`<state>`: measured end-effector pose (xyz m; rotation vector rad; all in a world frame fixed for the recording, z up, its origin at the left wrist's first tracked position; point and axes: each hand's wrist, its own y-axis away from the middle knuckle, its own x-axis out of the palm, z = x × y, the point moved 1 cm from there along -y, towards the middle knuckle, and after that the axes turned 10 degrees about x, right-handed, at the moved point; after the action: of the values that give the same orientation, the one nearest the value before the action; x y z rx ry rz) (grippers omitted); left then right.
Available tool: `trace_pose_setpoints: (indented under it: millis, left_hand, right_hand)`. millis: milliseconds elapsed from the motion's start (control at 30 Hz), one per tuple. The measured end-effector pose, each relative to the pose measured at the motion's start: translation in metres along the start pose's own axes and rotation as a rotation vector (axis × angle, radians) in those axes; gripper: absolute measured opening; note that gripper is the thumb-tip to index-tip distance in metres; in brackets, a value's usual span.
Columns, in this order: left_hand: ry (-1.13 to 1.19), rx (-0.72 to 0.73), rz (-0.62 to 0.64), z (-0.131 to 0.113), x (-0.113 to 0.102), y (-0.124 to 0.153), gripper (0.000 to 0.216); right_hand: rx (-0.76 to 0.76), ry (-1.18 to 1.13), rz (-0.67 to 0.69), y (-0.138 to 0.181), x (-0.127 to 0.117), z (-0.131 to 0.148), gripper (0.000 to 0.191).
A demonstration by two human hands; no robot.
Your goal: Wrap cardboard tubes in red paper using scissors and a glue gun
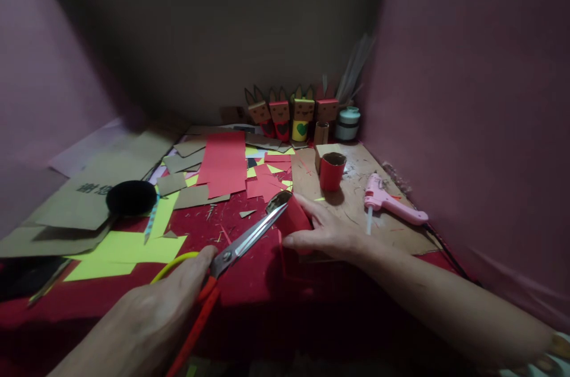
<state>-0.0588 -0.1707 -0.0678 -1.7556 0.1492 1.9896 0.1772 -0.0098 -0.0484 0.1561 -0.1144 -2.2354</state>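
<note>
My left hand is closed round the handles of a pair of scissors with red and yellow grips. The blades lie nearly together and point up and right, their tips at the rim of a red-covered cardboard tube. Around that tube my right hand is wrapped, thumb along the near side, tilting its open end toward the blades. A second red tube stands upright on the board behind my right hand, beside a small cardboard box.
A pink glue gun lies on a brown board at the right. Paper-and-cardboard figures and a pale green jar stand at the back. Red paper, yellow sheets, cardboard pieces and a black round object lie leftward.
</note>
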Motion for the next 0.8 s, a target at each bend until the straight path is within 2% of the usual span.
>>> trace_pose_setpoints:
  millis: [167, 400, 533, 800]
  left_hand:
    - [0.016, -0.003, 0.022, 0.002, 0.003, 0.001, 0.060]
    - [0.002, 0.033, -0.036, -0.008, -0.003, -0.006, 0.077]
    - [-0.004, 0.015, -0.009, -0.009, -0.003, -0.007, 0.066]
    - [-0.018, 0.039, 0.015, -0.003, -0.003, -0.004, 0.055]
  right_hand:
    - [-0.007, 0.072, -0.080, 0.002, 0.001, 0.002, 0.037]
    - [-0.060, 0.242, -0.123, 0.003, 0.001, 0.001, 0.030]
    - [-0.094, 0.241, -0.121, 0.003, 0.002, -0.001, 0.032]
    - [-0.031, 0.181, -0.141, 0.007, 0.002, 0.002, 0.039]
